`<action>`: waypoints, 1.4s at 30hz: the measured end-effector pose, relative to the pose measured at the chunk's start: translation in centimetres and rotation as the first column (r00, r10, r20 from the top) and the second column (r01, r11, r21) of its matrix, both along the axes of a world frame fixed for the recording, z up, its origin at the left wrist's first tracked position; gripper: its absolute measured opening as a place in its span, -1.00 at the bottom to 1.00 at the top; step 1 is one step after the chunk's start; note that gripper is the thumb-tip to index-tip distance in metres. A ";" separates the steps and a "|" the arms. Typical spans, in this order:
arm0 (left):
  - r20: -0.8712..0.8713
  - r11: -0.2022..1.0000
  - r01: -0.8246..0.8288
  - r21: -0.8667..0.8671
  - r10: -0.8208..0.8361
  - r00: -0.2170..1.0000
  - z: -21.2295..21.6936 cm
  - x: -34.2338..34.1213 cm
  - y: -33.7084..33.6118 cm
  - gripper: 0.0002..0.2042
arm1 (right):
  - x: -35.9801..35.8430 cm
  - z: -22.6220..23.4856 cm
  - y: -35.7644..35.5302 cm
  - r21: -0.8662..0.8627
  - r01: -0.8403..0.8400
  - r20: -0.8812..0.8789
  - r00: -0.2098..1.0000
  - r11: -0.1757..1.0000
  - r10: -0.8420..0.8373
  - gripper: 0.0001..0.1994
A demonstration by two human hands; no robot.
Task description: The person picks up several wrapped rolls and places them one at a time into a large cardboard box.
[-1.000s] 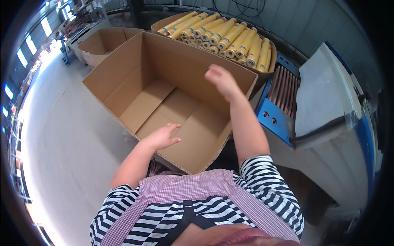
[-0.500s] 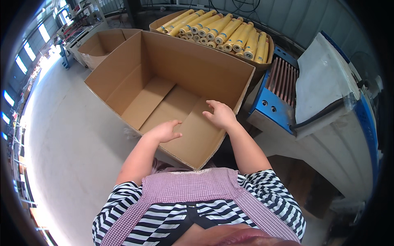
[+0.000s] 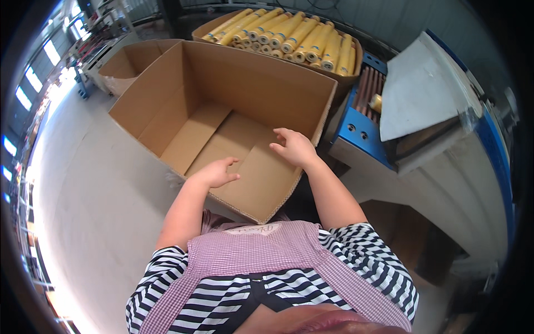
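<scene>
A large brown cardboard box point(image 3: 253, 69) stands open-topped in front of me, with flaps forming its bottom and nothing lying on them. My left hand point(image 3: 214, 173) hovers over its near left side, fingers apart and holding nothing. Over the right part of the box is my right hand point(image 3: 295, 147), also open, its fingers spread and curved toward the left hand. At the right, a blue-framed machine point(image 3: 356, 133) has copper-coloured rollers point(image 3: 367, 86). The end of a yellow roll point(image 3: 376, 103) shows there, partly hidden by a whitish sheet-like cover point(image 3: 417, 83).
Behind the large box, another carton holds several stacked yellow rolls point(image 3: 295, 39). A smaller open carton point(image 3: 125, 61) stands at the far left, near machinery. Grey floor point(image 3: 105, 167) stretches along the left. The machine's pale side panel point(image 3: 439, 200) rises close to my right arm.
A yellow roll end has come into sight on the machine's rollers, beside the whitish cover. Both hands stay open over the box, and the view has shifted slightly.
</scene>
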State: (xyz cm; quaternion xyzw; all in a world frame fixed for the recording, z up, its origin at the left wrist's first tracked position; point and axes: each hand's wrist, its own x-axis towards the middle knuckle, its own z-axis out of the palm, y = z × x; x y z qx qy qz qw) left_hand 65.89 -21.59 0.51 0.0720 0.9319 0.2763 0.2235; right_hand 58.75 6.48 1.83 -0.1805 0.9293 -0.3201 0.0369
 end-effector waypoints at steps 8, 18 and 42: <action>0.012 0.999 -0.035 0.015 0.035 0.999 0.2 0.2 0.0 -0.35 | -0.7 -1.1 -0.1 -0.326 -0.104 -0.167 0.985 0.940 0.051 -0.58; -0.021 1.000 -0.003 0.015 0.003 1.000 0.2 0.0 0.1 -0.36 | -16.6 8.1 19.2 0.557 0.565 -0.356 0.825 0.609 -0.439 -0.12; 0.188 -0.428 0.260 0.865 0.759 0.624 5.5 -5.4 -11.5 -0.50 | 1.5 12.1 -3.0 -0.928 -0.353 -0.351 0.936 -0.119 -0.039 -0.51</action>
